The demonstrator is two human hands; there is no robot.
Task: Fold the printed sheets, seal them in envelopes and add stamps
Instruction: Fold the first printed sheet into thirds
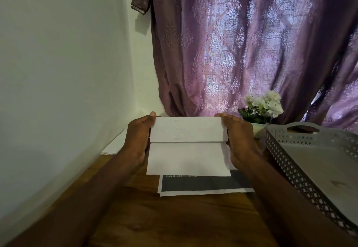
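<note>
Both hands hold a folded white sheet (188, 146) up above the bench (174, 217), its long axis running left to right between them. The left hand (138, 140) grips the left short edge and the right hand (239, 142) the right one, thumbs clamped on the near face; the fingers behind the paper are hidden. The top flap is folded down over the upper half, its edge lying level across the middle. Both hands are equally near. Below lies a printed sheet (205, 185) flat on the bench, a grey perforated tray (286, 161) to the right. The next fold probably brings the lower panel up toward the flap
</note>
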